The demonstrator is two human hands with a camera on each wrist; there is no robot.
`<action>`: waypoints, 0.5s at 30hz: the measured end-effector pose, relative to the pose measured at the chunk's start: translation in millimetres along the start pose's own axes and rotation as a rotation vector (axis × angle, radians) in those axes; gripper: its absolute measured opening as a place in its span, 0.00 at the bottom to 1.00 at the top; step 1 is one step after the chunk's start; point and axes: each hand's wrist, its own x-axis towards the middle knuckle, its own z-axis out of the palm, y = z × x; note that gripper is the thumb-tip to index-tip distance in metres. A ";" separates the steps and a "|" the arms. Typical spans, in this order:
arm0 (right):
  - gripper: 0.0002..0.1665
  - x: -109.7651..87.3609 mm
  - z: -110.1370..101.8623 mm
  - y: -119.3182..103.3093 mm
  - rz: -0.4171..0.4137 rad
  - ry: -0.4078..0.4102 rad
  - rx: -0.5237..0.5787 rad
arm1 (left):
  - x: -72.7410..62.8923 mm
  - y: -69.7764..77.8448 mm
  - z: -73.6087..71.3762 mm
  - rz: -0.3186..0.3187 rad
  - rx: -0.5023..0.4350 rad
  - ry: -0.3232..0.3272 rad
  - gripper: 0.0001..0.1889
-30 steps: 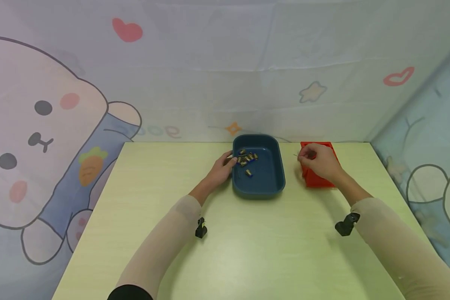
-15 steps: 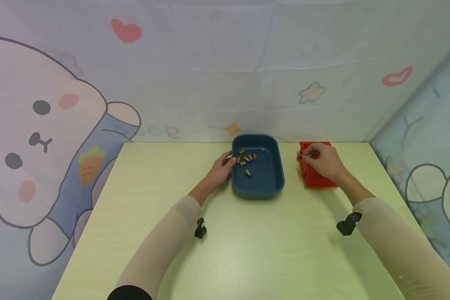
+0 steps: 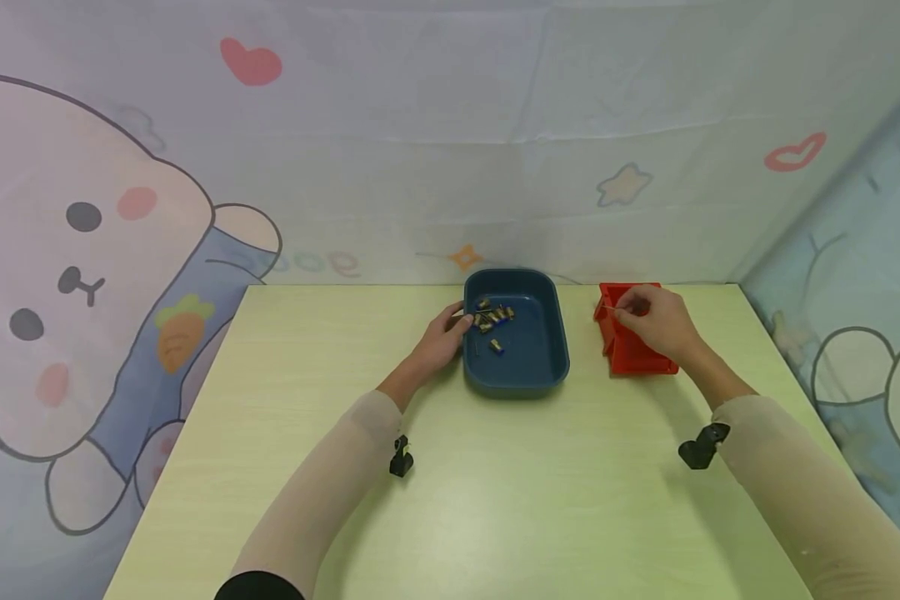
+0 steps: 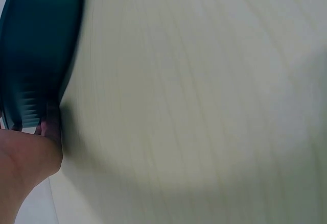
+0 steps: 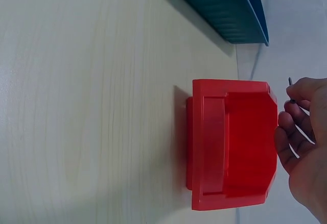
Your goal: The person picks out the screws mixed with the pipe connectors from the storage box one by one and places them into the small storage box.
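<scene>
My left hand (image 3: 445, 337) grips the left rim of a dark blue tray (image 3: 516, 388), thumb over the edge and fingers against the outer wall. Several brass-coloured fittings with blue parts (image 3: 497, 315) lie in the tray, mostly bunched near that thumb. Over at the right, my right hand (image 3: 658, 321) pinches a thin metal pin (image 5: 290, 83) between thumb and forefinger. The hand is above a red plastic bin (image 5: 208, 142), and the pin points left across the bin's left side in the head view. The other right fingers are loosely bent.
Both containers stand near the back edge of a pale wood table (image 3: 495, 483), with a gap between them. Behind rises a printed cloth (image 3: 450, 142). Each sleeve carries a small black wrist device (image 3: 699, 447).
My right hand has moved a little right with the pin, from beside the red bin's left edge to over it. My left hand and the tray stay put.
</scene>
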 end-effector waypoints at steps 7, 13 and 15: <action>0.08 -1.3 -5.4 2.7 0.008 0.009 0.002 | 0.5 0.3 0.4 0.003 -0.004 -0.009 0.30; 0.09 -3.1 -9.4 2.2 0.026 0.013 0.008 | 1.0 -0.9 0.7 -0.002 0.001 -0.023 0.31; 0.09 -3.2 -10.9 3.0 0.034 0.014 0.004 | 0.8 -1.1 0.8 -0.001 0.001 -0.024 0.32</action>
